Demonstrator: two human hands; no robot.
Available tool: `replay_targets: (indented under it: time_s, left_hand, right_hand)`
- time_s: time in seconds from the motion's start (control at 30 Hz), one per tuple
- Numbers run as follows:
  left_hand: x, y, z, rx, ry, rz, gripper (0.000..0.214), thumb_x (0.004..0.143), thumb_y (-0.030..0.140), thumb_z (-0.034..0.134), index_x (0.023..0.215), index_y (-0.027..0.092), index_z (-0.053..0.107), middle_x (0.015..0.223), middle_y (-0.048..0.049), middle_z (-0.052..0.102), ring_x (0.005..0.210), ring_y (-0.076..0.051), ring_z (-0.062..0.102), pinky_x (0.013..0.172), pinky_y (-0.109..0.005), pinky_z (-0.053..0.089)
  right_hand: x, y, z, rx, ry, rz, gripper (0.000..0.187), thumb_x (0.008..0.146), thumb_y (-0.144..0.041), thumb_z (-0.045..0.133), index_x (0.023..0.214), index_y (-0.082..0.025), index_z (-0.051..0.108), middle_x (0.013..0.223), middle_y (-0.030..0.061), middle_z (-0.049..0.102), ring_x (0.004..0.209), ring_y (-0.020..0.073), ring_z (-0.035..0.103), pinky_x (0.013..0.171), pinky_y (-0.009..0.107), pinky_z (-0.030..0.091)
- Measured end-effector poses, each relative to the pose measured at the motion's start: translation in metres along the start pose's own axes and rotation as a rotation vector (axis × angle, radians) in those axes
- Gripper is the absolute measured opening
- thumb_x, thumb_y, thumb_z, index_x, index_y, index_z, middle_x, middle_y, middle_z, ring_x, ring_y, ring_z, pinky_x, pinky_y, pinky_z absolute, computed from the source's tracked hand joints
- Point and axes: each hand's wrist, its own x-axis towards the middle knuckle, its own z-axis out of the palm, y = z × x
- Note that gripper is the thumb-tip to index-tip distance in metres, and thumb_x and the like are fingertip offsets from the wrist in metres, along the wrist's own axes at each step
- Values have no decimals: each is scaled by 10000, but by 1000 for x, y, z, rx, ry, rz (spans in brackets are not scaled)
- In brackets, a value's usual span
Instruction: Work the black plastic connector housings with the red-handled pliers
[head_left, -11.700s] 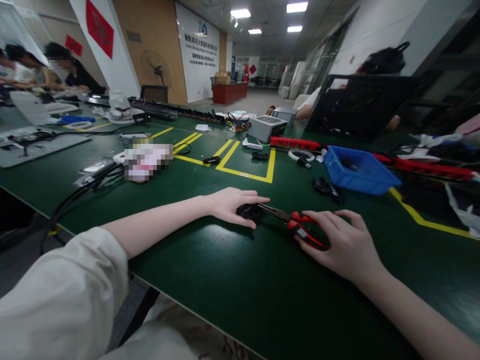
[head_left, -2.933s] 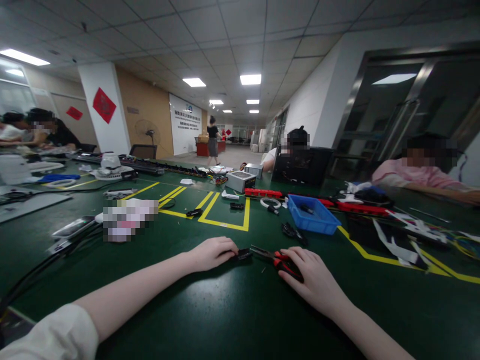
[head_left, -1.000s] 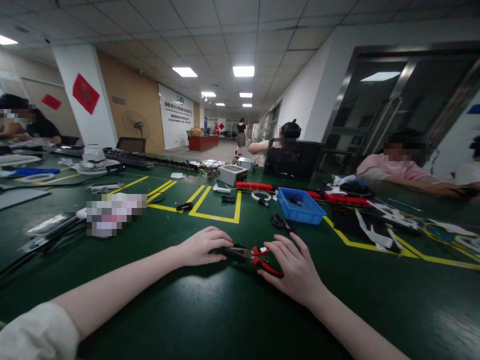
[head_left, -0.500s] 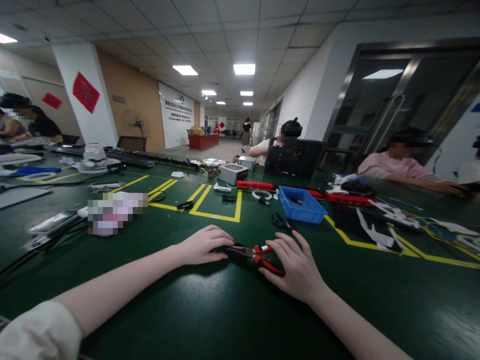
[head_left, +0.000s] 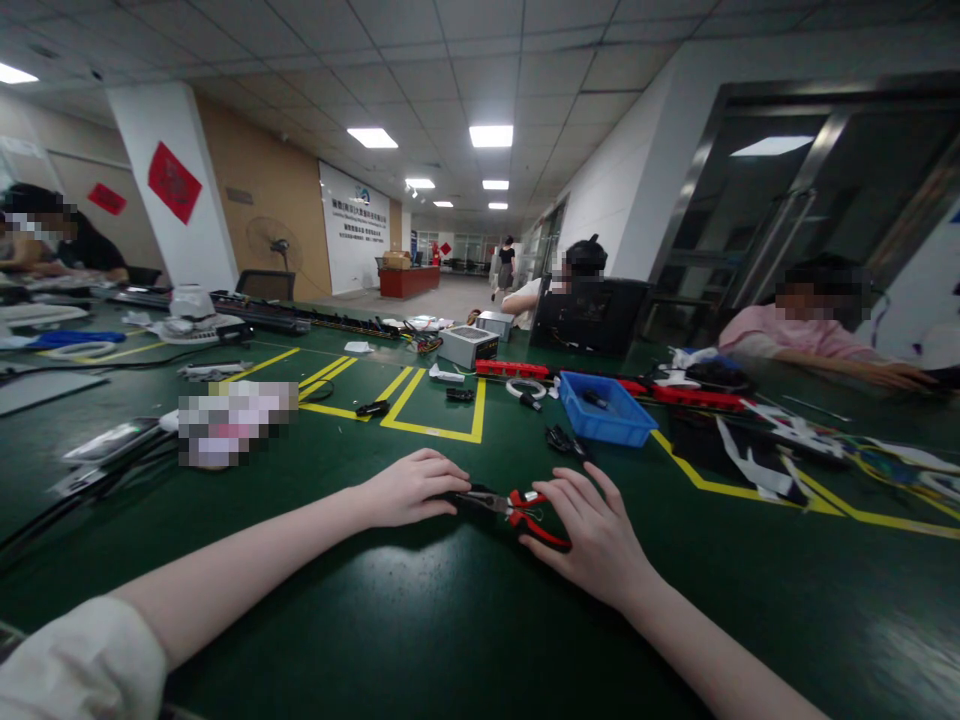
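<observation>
Low over the front middle of the table, my right hand [head_left: 592, 530] has its thumb and fingers around the spread red handles of a pair of pliers [head_left: 517, 508]. The plier jaws point left towards my left hand [head_left: 416, 487]. Thumb and fingers of that hand are closed on a small dark piece [head_left: 463, 494] at the jaw end. Its exact kind is too dark to make out, and my fingers cover part of it. Whether the jaws grip it cannot be told.
Beyond my right hand stands a blue tray [head_left: 607, 425] with a black item inside. A bunched black cable [head_left: 564, 440] lies before it. Further back are a silver power supply [head_left: 466, 346] and a black computer case [head_left: 592, 316]. Other people sit around the green table [head_left: 420, 640].
Both hands and the pliers hold nearly the same pose. The whole view has shifted very slightly, and a person walking far off has moved a little to the right.
</observation>
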Motion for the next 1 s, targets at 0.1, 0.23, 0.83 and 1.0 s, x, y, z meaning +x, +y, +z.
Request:
replay_targets:
  time_s: [0.1,0.23,0.83,1.0]
  left_hand:
    - [1,0,0,0,-13,-5,322,976,382,545,1242,204,580,1227,-76,659,1145,-193,604,1031,-360,419]
    - [1,1,-1,-9,-29,-20,307,958,374,573,1213,204,594,1213,-70,662,1125,-196,608,1021,-358,417]
    - [1,-1,0,-24,-56,-31,320,977,364,540,1262,221,560,1248,-80,634,1124,-201,605,970,-335,433]
    - [1,0,0,15,-44,-37,315,958,416,566,1199,213,575,1147,-63,649,1022,-194,617,925,-323,434]
  right_hand:
    - [0,0,0,20,-6,8,422,846,-505,619,1114,-180,642,1082,84,725,1146,263,601,1141,470,281]
    - [0,0,-2,47,-9,26,419,847,-516,615,1104,-187,647,1063,78,727,1131,262,605,1143,478,276]
    - [0,0,-2,36,-29,27,422,851,-529,601,1090,-184,641,1016,76,711,1060,251,614,1122,459,301]
    - [0,-1,-1,13,-17,13,406,840,-518,610,1090,-199,642,1016,73,713,1068,253,611,1119,458,308]
